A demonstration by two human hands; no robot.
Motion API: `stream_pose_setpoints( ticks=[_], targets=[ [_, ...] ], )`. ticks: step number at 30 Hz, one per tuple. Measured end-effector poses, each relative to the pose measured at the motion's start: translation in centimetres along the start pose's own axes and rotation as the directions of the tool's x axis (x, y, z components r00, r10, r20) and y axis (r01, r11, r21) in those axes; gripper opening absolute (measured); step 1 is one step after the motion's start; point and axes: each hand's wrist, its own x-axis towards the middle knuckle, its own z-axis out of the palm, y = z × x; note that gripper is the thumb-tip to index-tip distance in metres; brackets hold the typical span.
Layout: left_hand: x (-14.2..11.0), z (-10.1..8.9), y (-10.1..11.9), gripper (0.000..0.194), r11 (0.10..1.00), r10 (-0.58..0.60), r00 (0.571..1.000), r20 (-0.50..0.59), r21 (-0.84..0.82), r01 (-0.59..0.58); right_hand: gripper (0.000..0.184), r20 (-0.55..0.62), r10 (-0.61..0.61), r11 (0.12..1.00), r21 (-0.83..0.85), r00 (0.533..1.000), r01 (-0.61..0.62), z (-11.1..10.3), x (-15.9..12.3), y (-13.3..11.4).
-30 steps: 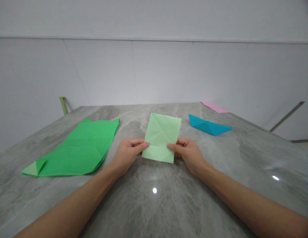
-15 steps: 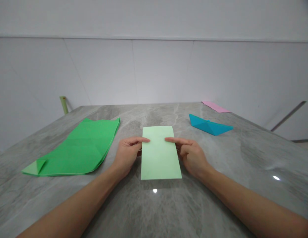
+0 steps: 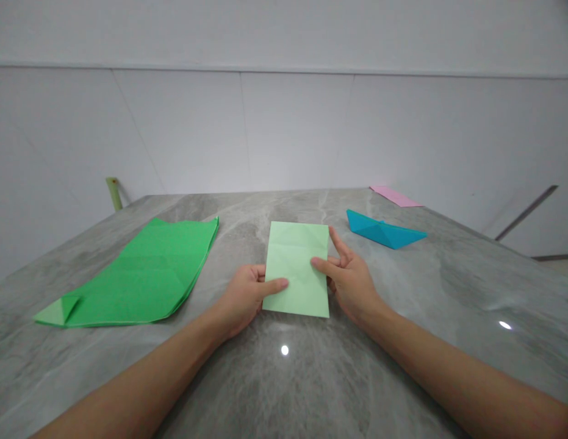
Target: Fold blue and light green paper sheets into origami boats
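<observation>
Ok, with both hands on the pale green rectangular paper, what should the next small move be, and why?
I'd probably lay the pale green rectangular paper flat on the grey marbled tabletop. The left hand and right hand pinch its opposite sides, thumbs on top, and it seems tilted up rather than flat, so the tabletop should give it firmer backing.

On the table (image 3: 311,390), stacked sheets (image 3: 141,268) lie left of the held paper (image 3: 295,250), a paper boat (image 3: 384,234) right, a slip (image 3: 396,197) behind it.

Bare forearms (image 3: 141,378) angled inward, left hand (image 3: 243,297) pinching, thumb (image 3: 277,285) uppermost, right hand (image 3: 354,281) pinching, index finger (image 3: 339,242) extended
</observation>
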Motion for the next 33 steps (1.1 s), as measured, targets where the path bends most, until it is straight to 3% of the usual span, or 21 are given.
stream_pose_setpoints(
  ticks=[4,7,19,26,33],
  targets=[
    [0.0,-0.2,-0.4,0.034,0.995,0.049,0.999,-0.016,0.093,-0.047,0.05,0.143,0.194,0.98,0.017,0.97,-0.199,0.5,-0.6,0.3],
    [-0.3,0.1,0.0,0.027,0.982,0.045,0.998,-0.038,0.183,-0.037,0.036,0.154,0.233,0.971,0.007,0.96,-0.237,0.7,-1.0,0.7],
    [-0.4,0.2,0.6,0.026,0.966,-0.019,1.0,-0.014,0.259,0.022,0.031,-0.057,0.229,0.973,0.038,0.972,-0.227,0.8,-0.7,0.0],
    [-0.5,0.0,1.2,0.023,0.953,-0.005,1.0,-0.008,0.302,0.007,0.027,-0.043,0.219,0.974,0.067,0.975,-0.216,0.6,-0.3,-0.4],
    [-0.6,0.1,1.6,0.02,0.949,-0.019,0.999,-0.044,0.314,0.032,0.024,-0.09,0.113,0.993,0.048,0.989,-0.109,-0.7,1.0,-0.8]
  ],
)
